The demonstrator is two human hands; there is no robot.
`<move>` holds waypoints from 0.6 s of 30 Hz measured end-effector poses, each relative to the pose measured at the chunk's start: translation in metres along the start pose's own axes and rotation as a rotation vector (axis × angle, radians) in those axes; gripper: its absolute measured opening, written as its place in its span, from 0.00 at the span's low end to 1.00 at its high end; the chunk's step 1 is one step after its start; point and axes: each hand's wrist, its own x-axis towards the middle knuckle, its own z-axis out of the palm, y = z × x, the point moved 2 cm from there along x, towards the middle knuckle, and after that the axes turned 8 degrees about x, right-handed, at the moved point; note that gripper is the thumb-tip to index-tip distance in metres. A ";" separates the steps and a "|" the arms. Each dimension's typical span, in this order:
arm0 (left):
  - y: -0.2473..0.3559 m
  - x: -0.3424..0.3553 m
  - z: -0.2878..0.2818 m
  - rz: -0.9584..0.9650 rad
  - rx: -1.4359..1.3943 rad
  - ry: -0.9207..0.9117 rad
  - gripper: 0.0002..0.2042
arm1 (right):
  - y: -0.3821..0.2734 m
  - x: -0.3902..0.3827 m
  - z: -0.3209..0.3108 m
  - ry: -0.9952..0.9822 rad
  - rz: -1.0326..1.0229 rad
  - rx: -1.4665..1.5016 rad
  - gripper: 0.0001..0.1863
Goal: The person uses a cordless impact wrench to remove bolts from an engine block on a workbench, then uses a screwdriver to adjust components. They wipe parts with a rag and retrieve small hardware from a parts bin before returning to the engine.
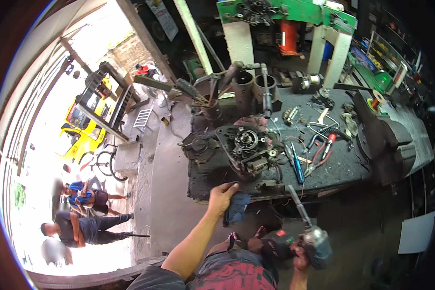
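Your left hand point(222, 198) has its fingers closed on a dark blue cloth point(237, 211) just off the front edge of the counter point(345, 168), with the greasy engine assembly point(249, 153) beyond it. Your right hand point(301, 260) wraps the power tool point(317, 246), its long shaft point(300, 206) angled toward that edge. A gap parts your hands; grey floor point(171, 179) stretches left, and the vise point(385, 140) bounds the counter's right end.

Hard daylight from left, blown out behind the yellow vehicle point(89, 133). Tabletop point(343, 169) dimmer but readable; lower-right floor point(367, 232) in murky shadow. Fisheye bends the edges, black rim. Blurry patches near bystanders point(89, 228).
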 end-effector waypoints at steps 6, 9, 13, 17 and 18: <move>0.015 0.049 -0.077 0.239 1.037 0.278 0.13 | -0.076 0.027 -0.019 -0.005 -0.189 -0.172 0.30; 0.017 0.063 -0.077 0.220 1.236 0.206 0.10 | -0.096 0.052 -0.026 0.081 -0.319 -0.270 0.30; 0.024 0.050 -0.081 0.190 1.130 0.314 0.12 | -0.125 0.090 -0.038 0.058 -0.367 -0.274 0.30; 0.043 0.014 -0.066 -0.065 0.391 0.087 0.17 | -0.147 0.140 -0.055 0.060 -0.413 -0.177 0.27; 0.052 0.003 -0.052 -0.102 0.165 -0.012 0.18 | -0.151 0.157 -0.059 0.055 -0.417 -0.150 0.28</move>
